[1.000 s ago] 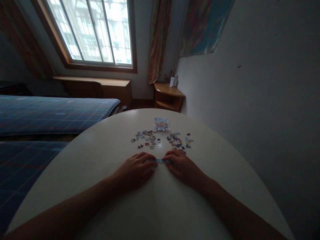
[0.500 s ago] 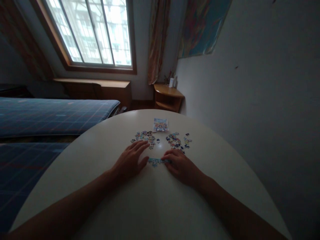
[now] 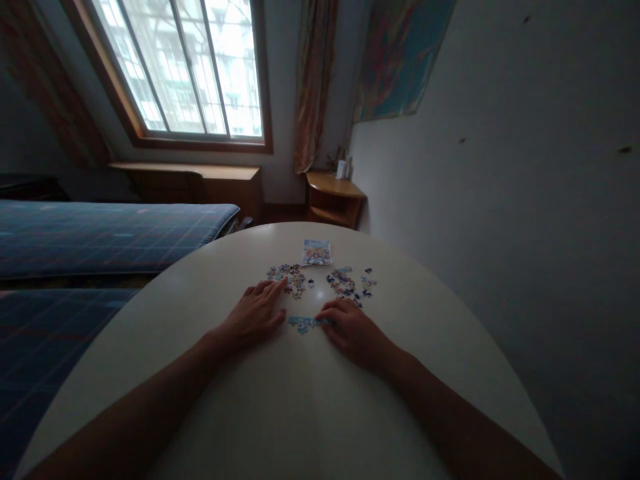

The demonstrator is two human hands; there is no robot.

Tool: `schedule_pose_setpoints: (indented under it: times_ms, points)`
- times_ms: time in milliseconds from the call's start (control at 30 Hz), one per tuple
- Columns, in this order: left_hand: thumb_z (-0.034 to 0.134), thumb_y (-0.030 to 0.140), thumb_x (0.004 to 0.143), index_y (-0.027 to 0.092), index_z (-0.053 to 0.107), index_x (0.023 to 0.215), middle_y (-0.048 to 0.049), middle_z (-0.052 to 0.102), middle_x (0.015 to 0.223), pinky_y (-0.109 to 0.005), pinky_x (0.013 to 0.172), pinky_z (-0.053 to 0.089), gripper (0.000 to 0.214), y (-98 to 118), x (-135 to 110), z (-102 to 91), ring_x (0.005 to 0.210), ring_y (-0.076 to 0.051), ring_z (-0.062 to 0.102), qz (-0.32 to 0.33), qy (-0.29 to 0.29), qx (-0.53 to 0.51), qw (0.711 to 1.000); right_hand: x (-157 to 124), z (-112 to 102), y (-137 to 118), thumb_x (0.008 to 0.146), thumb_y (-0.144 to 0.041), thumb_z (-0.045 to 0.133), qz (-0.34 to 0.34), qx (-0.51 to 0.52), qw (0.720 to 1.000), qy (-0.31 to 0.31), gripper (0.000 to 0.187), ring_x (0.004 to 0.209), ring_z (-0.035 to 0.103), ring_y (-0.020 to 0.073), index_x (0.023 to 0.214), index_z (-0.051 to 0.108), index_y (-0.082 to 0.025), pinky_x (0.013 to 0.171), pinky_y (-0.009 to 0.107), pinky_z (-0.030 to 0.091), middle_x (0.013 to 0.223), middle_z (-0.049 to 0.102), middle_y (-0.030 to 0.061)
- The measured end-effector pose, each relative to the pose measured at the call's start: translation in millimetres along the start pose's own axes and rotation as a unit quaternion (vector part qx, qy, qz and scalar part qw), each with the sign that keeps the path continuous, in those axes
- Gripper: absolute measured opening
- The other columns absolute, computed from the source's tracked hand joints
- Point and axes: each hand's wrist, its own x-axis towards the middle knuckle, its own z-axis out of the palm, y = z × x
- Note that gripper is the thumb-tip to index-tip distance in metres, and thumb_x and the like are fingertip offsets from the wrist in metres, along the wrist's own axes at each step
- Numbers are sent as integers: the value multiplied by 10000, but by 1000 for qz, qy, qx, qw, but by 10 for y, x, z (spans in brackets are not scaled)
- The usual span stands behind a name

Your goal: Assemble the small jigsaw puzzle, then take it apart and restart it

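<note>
A short strip of joined jigsaw puzzle pieces [image 3: 302, 324], light blue, lies on the white round table [image 3: 310, 413]. My right hand [image 3: 354, 332] rests at its right end, with the bent fingers closed on that end and covering part of it. Just left of the strip, my left hand [image 3: 255, 313] lies open, fingers stretched forward and thumb apart from the strip. Its fingertips reach the edge of the left pile of loose puzzle pieces [image 3: 295, 275]. A second pile of pieces [image 3: 342, 283] sits beyond my right hand.
A picture sheet [image 3: 317, 253] lies behind the piles. One single piece [image 3: 311, 283] sits between them, and a few more [image 3: 369, 285] lie to the right. Left of the table are blue plaid mattresses [image 3: 115, 233]. A wall [image 3: 475, 220] stands along the right, a corner shelf [image 3: 336, 187] at the back.
My left hand has drawn slightly left, and a small gap now shows between its thumb and the strip. My right hand stays at the strip's right end. The view has shifted a little.
</note>
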Motion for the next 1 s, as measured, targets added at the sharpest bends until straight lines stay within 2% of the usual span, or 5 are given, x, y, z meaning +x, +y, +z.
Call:
schedule_pose_setpoints:
  times_ms: [367,600,733,867,1000]
  points:
    - [456,345,935,126,310,1527,-122,480,1488,-459,1104,332,648,29,10,-13,1374,-301,375,22,16,9,1000,1,-33,4,892,-128,594,5,-3,1000,-11,207,1089,575,220,1072,677,-185,1004,404,454,1114,659,98]
    - [457,284,962,82,491,1386,-163,615,1287,-444,981,444,471,156,-94,-103,1176,-302,549,-69,73,79,992,-6,-64,-6,909,-159,586,4,4,1000,-21,208,1104,576,225,1093,677,-189,1001,413,465,1136,655,105]
    - [473,252,946,92,580,1260,-162,663,1159,-446,876,503,368,223,-201,-249,1063,-310,622,-104,48,123,986,-15,-71,7,916,-171,585,1,5,1000,-29,214,1113,574,227,1110,675,-186,1004,417,466,1155,654,105]
    - [411,239,958,113,638,1034,-140,672,975,-384,619,540,271,413,-311,-370,822,-291,685,-131,-13,140,981,-29,-67,20,908,-164,592,-2,5,1000,-31,224,1109,577,228,1116,672,-190,1004,419,465,1160,653,105]
    - [381,173,944,142,626,884,-91,649,817,-364,529,532,254,655,-447,-374,672,-263,678,-53,-26,132,989,-32,-64,8,909,-172,601,-3,1,1000,-28,223,1112,573,225,1119,673,-195,1007,410,461,1165,652,102]
